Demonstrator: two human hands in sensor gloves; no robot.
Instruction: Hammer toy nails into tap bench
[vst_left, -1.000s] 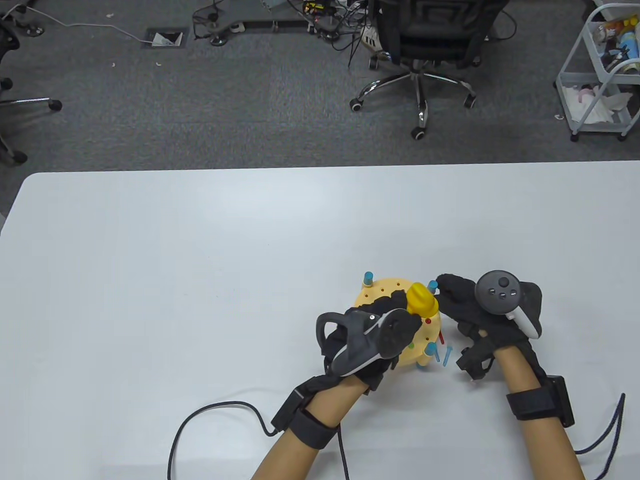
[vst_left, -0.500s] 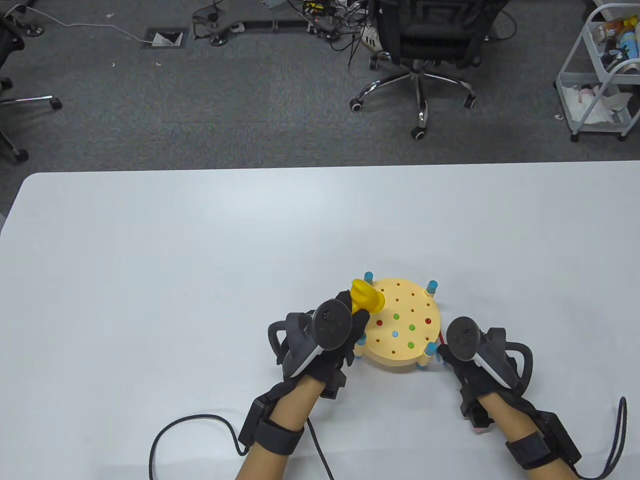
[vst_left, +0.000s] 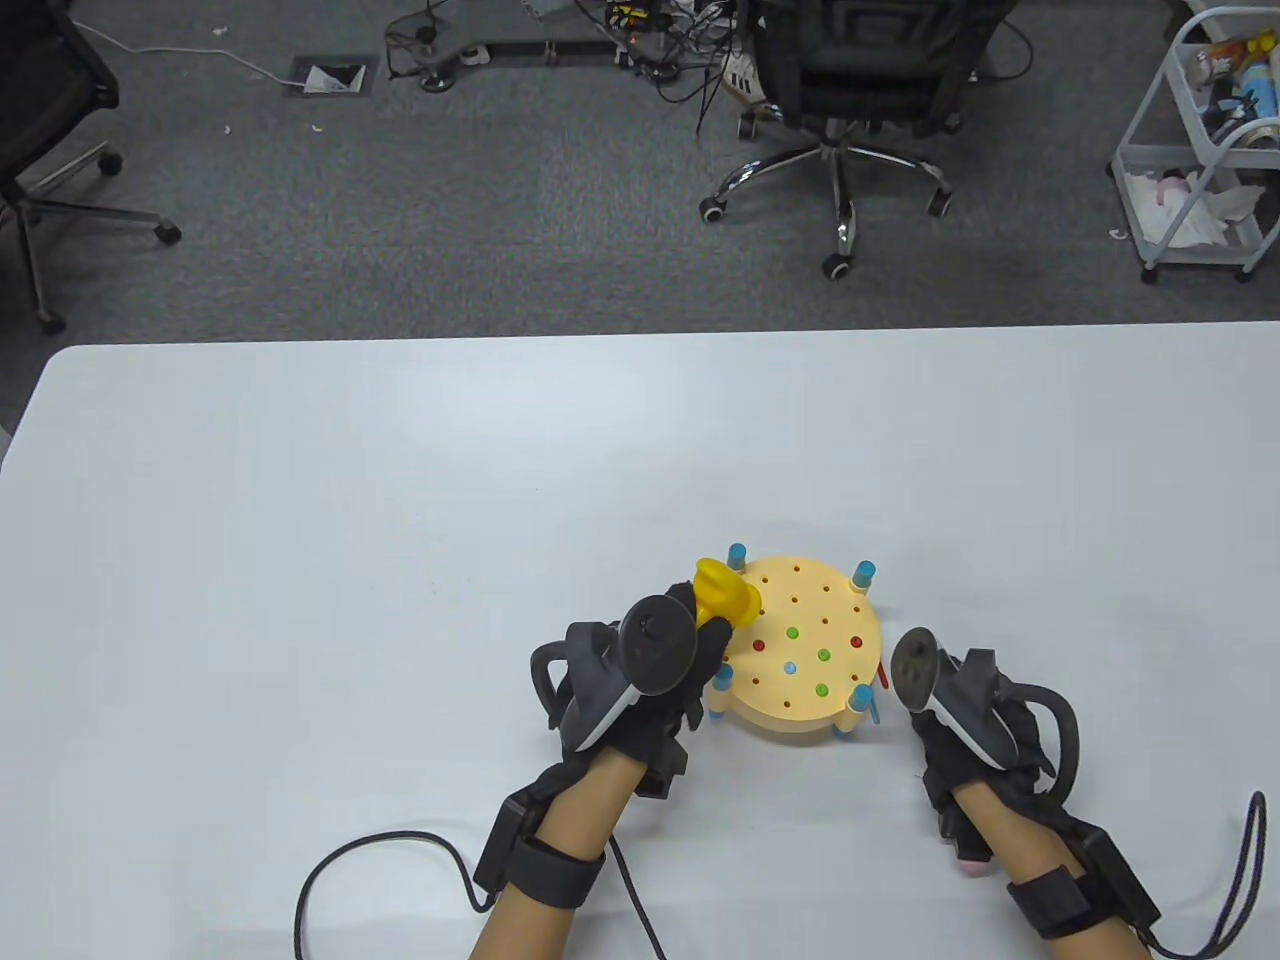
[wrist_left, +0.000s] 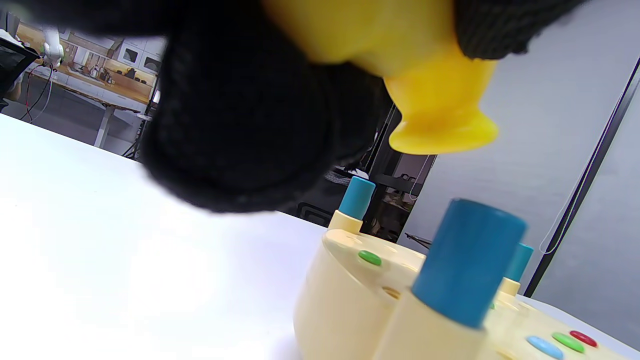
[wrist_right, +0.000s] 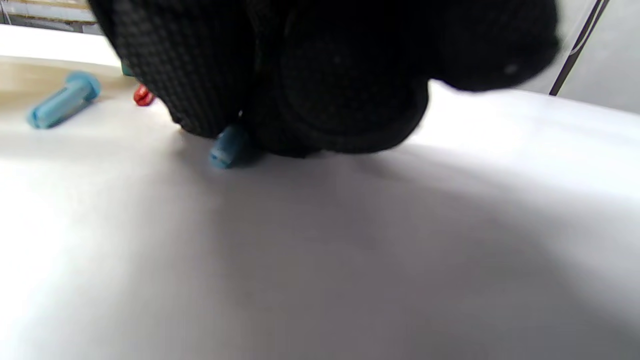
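The round cream tap bench (vst_left: 800, 690) stands on blue-capped posts near the table's front, with green, red and blue nail heads sunk in its top. My left hand (vst_left: 712, 632) grips the yellow toy hammer (vst_left: 728, 598), which hangs over the bench's left rim; the left wrist view shows the hammer head (wrist_left: 440, 120) above the bench (wrist_left: 340, 295). My right hand (vst_left: 932, 750) is just right of the bench. In the right wrist view its fingers (wrist_right: 320, 100) curl round a blue nail (wrist_right: 226, 149) at the table surface. Another blue nail (wrist_right: 62, 106) and a red nail (wrist_right: 143, 95) lie loose nearby.
A black cable (vst_left: 380, 860) loops on the white table (vst_left: 400, 520) behind my left wrist. Beyond the far edge are an office chair (vst_left: 850, 70) and a white cart (vst_left: 1200, 150) on grey carpet.
My left hand carried the hammer from over the bench's middle to its left rim. My right hand left the bench's back right, dropped to the loose nails and drew slightly right.
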